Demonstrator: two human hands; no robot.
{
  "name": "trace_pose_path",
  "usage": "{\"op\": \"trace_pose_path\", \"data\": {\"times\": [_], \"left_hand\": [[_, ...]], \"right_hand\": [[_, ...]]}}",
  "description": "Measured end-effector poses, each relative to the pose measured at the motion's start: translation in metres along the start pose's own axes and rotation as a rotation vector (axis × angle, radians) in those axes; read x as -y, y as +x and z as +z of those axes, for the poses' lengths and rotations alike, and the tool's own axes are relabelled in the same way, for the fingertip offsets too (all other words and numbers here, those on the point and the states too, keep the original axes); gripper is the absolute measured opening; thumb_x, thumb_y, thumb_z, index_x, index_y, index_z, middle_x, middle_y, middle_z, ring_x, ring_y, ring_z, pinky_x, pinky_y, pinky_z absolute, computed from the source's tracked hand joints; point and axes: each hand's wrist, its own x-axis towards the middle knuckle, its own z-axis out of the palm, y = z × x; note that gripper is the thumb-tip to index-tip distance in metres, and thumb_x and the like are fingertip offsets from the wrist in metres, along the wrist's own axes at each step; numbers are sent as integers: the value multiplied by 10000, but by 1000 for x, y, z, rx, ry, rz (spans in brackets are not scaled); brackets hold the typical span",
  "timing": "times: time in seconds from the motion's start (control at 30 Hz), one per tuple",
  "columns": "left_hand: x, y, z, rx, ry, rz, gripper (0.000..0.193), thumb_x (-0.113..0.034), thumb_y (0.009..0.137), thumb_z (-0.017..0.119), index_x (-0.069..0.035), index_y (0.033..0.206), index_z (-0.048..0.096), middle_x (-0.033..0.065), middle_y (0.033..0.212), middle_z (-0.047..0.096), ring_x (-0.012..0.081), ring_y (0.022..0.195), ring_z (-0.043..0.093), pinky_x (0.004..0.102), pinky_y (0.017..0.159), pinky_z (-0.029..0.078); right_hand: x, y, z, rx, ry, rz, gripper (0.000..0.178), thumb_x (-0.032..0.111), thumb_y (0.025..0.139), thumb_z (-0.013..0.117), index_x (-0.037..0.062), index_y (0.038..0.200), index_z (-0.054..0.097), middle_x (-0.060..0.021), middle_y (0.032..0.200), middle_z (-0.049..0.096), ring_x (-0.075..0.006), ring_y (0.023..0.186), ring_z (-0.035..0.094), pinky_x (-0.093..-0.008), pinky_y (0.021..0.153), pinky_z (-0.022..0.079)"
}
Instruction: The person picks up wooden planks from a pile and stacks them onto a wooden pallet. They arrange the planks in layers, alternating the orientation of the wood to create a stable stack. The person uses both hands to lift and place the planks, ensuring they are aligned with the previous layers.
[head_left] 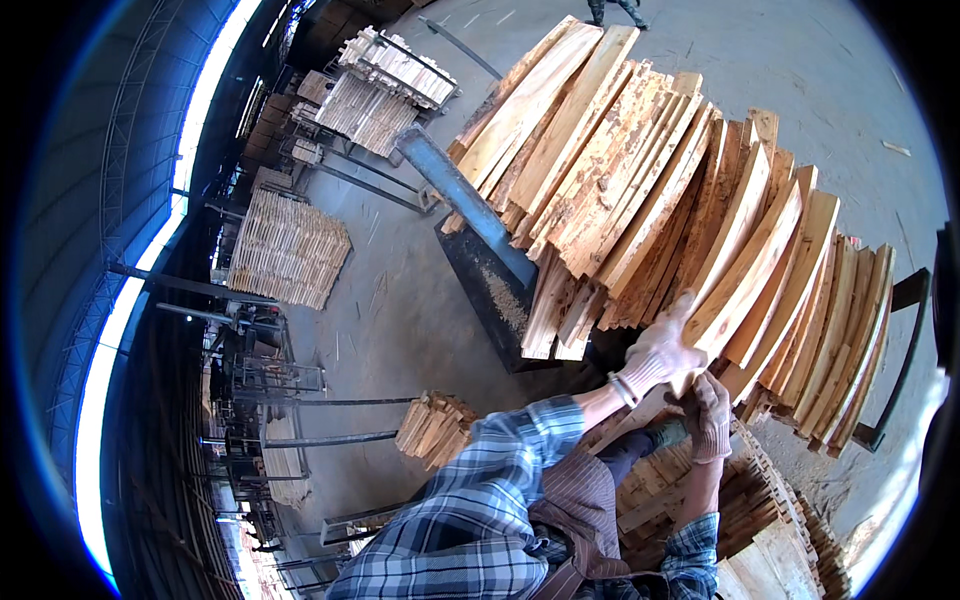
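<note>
A large stack of rough wooden boards [625, 200] stands in front of me, many set on edge side by side. My left hand [660, 352], in a pale knit glove, lies at the near ends of these boards. Its fingers are stretched out and slightly blurred. Close beside it on the right is my right hand [708, 415], also gloved, with fingers bent around the near end of a wooden board [683, 382]. Most of that board is hidden by the hands and the stack.
A blue metal upright [465, 205] rises at the stack's left, above a dark base strewn with sawdust [505, 300]. More lumber [760, 560] lies close by my right arm. A small wood bundle [435, 430] and a larger pile [288, 248] stand left. Another person's legs [617, 12] show far off.
</note>
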Motion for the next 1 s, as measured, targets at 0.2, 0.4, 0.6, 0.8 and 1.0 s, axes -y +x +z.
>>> {"op": "trace_pose_path", "data": {"times": [0.2,0.4,0.6,0.8,1.0], "left_hand": [[109,-142,75,-184,29,367,1062,-310,660,779,-155,1496,142,306,1298,454,444,1165,499,427,990,428],[150,-199,105,145,-356,328,1099,-254,655,834,-6,1475,146,247,1427,325,345,1282,402,386,1053,360],[119,-219,134,423,54,870,997,-608,829,588,17,1471,151,254,1476,271,349,1364,302,420,1089,301],[81,-243,271,848,56,952,665,-300,887,657,-5,1408,369,170,1266,517,245,1114,530,348,965,434],[41,-293,456,778,442,1423,693,-334,834,698,-12,1374,407,219,1382,440,373,1216,489,394,1010,418]], "right_hand": [[8,-26,21,-265,436,-29,497,406,847,679,20,1152,602,-73,1055,665,-195,960,627,-357,898,509],[-8,-111,24,-383,394,-218,408,248,838,685,-59,1093,600,-86,900,682,-146,741,655,-269,715,537],[5,-266,-4,-608,290,-774,520,177,764,728,-30,1211,564,-55,972,657,-102,813,594,-241,757,495],[-96,-501,-9,-1271,192,-995,623,302,738,781,0,1232,549,-57,1046,637,-123,899,576,-270,805,484],[-262,-652,-60,-1619,634,-1368,477,2,891,512,-109,1319,332,-124,934,678,-141,807,625,-174,762,499]]}}
